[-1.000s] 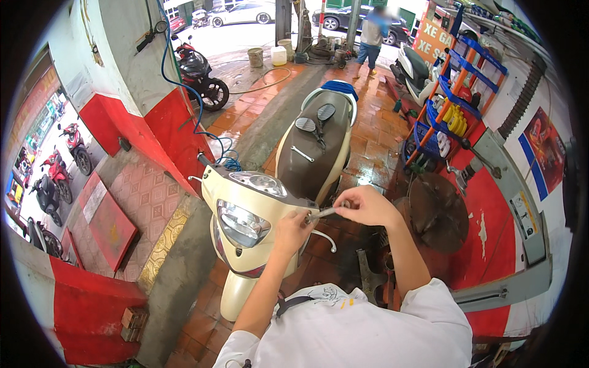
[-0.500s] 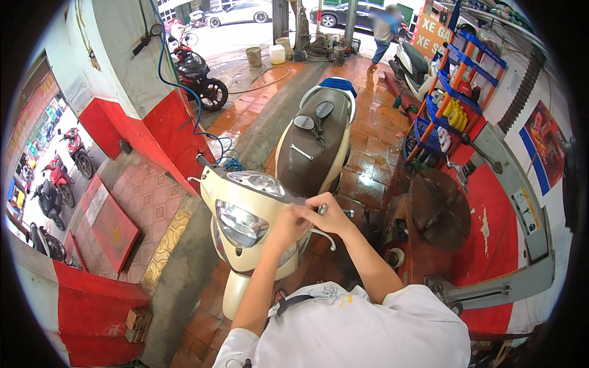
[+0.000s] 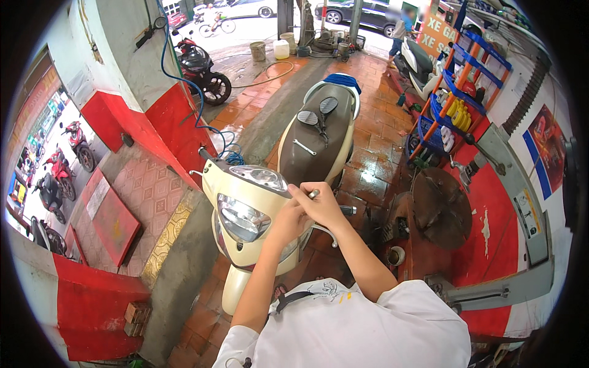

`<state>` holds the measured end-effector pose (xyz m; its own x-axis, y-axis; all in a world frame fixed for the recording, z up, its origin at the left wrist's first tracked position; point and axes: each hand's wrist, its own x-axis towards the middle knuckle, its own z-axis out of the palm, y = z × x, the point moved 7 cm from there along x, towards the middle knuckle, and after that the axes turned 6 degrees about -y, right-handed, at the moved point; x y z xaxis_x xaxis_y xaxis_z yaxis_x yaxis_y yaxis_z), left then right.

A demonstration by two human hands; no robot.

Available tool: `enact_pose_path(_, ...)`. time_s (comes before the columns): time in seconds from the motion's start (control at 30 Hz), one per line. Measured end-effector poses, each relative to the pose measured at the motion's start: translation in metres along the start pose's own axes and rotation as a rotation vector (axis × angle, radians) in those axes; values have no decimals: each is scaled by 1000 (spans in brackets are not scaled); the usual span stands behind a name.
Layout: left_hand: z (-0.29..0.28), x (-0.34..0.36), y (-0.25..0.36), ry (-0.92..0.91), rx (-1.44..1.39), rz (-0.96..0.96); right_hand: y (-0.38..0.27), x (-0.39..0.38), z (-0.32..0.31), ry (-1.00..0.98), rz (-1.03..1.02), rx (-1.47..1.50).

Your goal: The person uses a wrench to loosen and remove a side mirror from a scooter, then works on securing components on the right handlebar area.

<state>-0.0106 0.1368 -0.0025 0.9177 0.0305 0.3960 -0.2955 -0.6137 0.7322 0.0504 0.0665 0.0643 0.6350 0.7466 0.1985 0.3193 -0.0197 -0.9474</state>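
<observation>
Over the right side of a cream scooter's front (image 3: 236, 257), my two hands meet close together beside the headlight (image 3: 243, 218). My right hand (image 3: 321, 206) is closed around a short, rod-like metal tool, whose end (image 3: 315, 194) sticks out by the thumb; its kind cannot be made out. Just below and left of it, my left hand (image 3: 291, 216) has its fingers curled in, and what they grip is hidden. On the brown seat (image 3: 316, 138) lie a spanner (image 3: 304, 148) and two mirrors (image 3: 308, 118) with dark stems.
To the left is a red and white pillar (image 3: 165, 119) with a blue hose (image 3: 197, 101) hanging by it. A blue and orange rack (image 3: 457, 92) stands at the right, near a round dark metal plate (image 3: 440, 208). Farther off are parked motorbikes (image 3: 205, 70), buckets (image 3: 257, 50) and a person (image 3: 399, 37).
My hands have shifted slightly, the right one turning over the left, and the tool end now points more upward. In the background the person has moved right and a cyclist has come into view.
</observation>
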Motion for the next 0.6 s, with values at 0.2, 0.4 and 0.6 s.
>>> enact_pose_path(0.2,12,-1,-10,-74,104,-65,7,-4,-5,-216,-142,326)
enact_pose_path(0.4,6,-3,-10,-56,12,-83,14,7,-4,-234,-115,595)
enact_pose_path(0.6,4,-8,-10,20,-9,-105,22,10,-15,-167,-145,632)
